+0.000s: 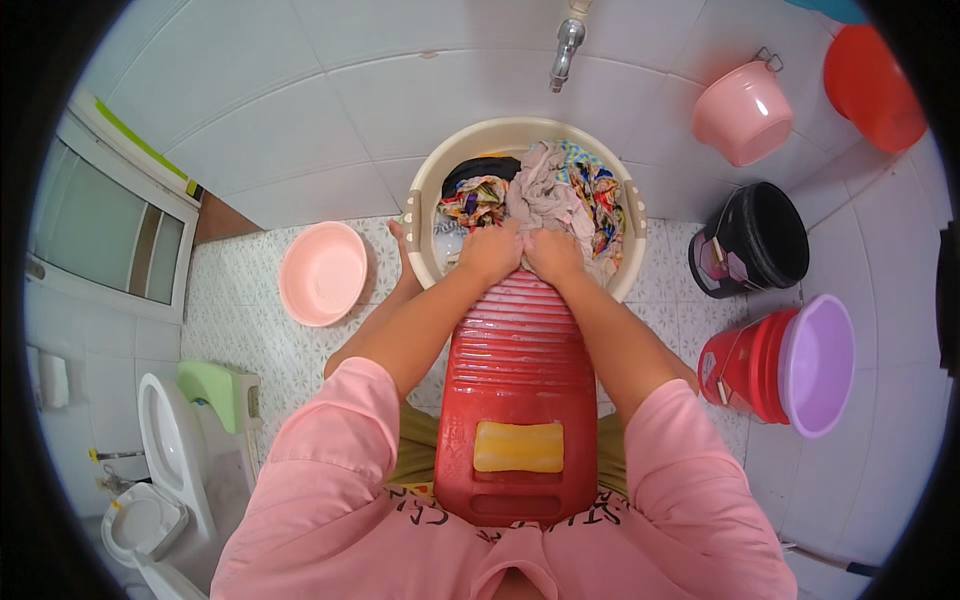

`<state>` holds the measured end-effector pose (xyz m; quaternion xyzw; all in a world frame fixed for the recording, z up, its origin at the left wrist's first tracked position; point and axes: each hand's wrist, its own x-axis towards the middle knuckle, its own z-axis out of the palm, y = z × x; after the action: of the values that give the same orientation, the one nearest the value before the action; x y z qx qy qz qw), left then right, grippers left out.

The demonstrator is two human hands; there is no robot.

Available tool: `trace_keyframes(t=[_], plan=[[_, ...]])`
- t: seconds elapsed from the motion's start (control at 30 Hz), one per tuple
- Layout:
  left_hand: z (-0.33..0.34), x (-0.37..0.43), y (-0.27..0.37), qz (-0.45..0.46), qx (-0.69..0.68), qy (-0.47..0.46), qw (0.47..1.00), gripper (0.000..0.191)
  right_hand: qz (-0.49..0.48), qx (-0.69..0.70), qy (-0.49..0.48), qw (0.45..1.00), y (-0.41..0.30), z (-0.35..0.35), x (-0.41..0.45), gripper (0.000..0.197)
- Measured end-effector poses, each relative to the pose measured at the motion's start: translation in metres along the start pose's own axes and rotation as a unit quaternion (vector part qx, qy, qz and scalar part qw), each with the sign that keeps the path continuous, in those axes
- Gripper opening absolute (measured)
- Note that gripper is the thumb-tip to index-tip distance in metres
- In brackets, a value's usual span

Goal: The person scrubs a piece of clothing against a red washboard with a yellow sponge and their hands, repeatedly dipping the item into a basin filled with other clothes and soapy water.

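Note:
A red ridged plastic washboard [525, 360] leans from my lap into a large cream plastic tub [517, 131]. On the washboard's lower part lies a yellow bar of soap [518, 447]. My left hand [493, 251] and my right hand [553, 253] are close together at the board's upper end, both closed on a greyish-pink wet cloth [541, 187]. Their fingertips are mostly hidden. Around that cloth the tub holds a black garment [480, 171], a patterned cloth [476, 201] on the left and another multicoloured cloth [600, 206] on the right.
A pink basin [324, 274] stands on the tiled floor at left, near a bare foot. At right are a black bucket [772, 232] and a red bucket [742, 367] with a purple basin [821, 366]. A metal tap [568, 52] is above the tub; a toilet [169, 442] is lower left.

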<state>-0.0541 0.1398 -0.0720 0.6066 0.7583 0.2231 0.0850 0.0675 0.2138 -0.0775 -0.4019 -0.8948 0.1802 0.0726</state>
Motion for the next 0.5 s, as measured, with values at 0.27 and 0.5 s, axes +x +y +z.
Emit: trace_keyframes(t=[0.27,0.5], plan=[[-0.056,-0.034,-0.057,-0.015,-0.223,-0.238,0.945,0.062,-0.088,0.284,-0.169,0.94,0.058,-0.061,-0.047,0.042],[-0.081,-0.038,-0.074,-0.068,-0.371,-0.304,0.875,0.046,0.047,0.385,-0.133,0.912,0.085,-0.064,-0.069,0.019]])
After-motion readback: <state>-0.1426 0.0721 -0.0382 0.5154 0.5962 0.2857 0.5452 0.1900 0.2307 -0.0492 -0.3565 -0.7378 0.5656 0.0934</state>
